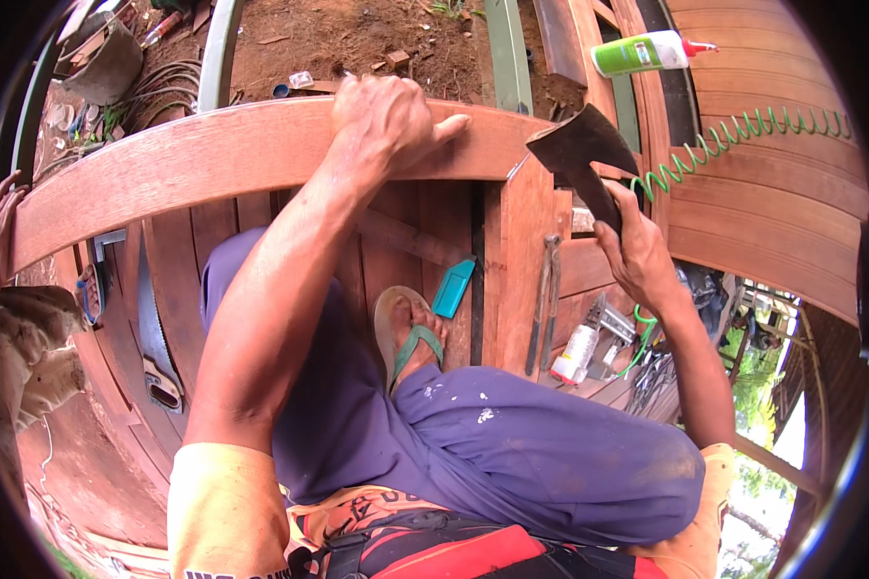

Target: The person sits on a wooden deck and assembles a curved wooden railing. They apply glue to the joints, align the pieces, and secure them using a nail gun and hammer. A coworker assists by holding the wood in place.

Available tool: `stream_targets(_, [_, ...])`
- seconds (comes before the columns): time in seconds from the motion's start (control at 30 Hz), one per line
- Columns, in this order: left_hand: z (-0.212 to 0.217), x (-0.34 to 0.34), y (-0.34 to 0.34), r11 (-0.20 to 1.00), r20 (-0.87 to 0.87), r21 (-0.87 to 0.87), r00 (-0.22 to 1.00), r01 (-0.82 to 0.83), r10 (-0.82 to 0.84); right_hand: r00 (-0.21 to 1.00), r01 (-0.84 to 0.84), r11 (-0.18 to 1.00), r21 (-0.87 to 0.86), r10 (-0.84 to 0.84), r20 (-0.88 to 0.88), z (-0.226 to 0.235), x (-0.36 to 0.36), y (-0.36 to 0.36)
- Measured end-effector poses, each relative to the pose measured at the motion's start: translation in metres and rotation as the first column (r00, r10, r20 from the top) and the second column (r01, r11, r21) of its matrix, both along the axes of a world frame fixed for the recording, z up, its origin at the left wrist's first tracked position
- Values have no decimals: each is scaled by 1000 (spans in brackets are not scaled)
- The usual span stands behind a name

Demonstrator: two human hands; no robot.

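Note:
My left hand is closed over a long reddish wooden plank, its fingers wrapped over the far edge and its thumb stretched to the right. The plank crosses in front of my knees. In my right hand, to the right of the plank's end, is a hatchet with a broad dark blade. My fingers are wrapped round its handle, and the blade is raised near that end. Another person's hand rests by the plank's far left end.
A handsaw lies at left. Long-handled pincers and a white bottle are at right. A green-and-white glue bottle lies beyond, near a coiled green hose. A turquoise plastic piece sits by my sandalled foot.

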State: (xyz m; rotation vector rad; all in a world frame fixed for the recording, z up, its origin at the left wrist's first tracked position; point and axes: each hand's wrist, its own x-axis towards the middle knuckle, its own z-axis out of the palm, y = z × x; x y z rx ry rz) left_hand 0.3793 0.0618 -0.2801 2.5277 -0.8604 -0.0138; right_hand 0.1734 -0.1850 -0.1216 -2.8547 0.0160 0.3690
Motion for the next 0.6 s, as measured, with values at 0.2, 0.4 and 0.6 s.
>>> stream_targets(0.2, [14, 1, -5, 996, -118, 85, 993, 17, -7, 998, -61, 986, -157, 57, -28, -15, 6, -2])
stream_targets(0.4, [10, 0, -3, 999, -98, 49, 995, 24, -19, 984, -26, 959, -281, -25, -174, -7, 16, 7])
stream_targets(0.6, [18, -2, -2, 991, -152, 131, 988, 39, -19, 997, -32, 978, -206, 17, -71, -5, 16, 8])
